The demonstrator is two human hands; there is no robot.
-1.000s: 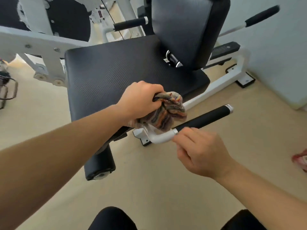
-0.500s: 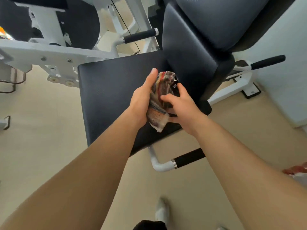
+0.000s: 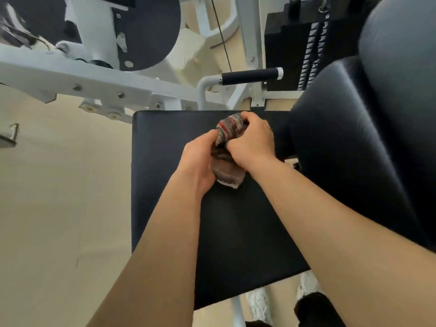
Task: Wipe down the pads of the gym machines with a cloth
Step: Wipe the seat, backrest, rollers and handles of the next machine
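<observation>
A bunched striped cloth (image 3: pixel 228 131) in red, grey and brown is gripped between both my hands over the black seat pad (image 3: pixel 165 161) of a white gym machine. My left hand (image 3: pixel 199 159) holds its lower part from the left. My right hand (image 3: pixel 253 140) is closed over its upper part from the right. The cloth's lower end (image 3: pixel 227 178) touches or hangs just above the seat. The black backrest pad (image 3: pixel 354 138) rises at the right.
A black-gripped handle (image 3: pixel 251 76) sticks out behind the seat. The weight stack (image 3: pixel 304 50) stands at the back right. White frame bars (image 3: pixel 94 79) run across the upper left. Beige floor (image 3: pixel 59 208) lies to the left. White shoes (image 3: pixel 259 300) show below the seat.
I have stepped in over the seat; the view now looks straight down on it. My right hand joined the left on the cloth, and both carried it toward the back of the seat pad.
</observation>
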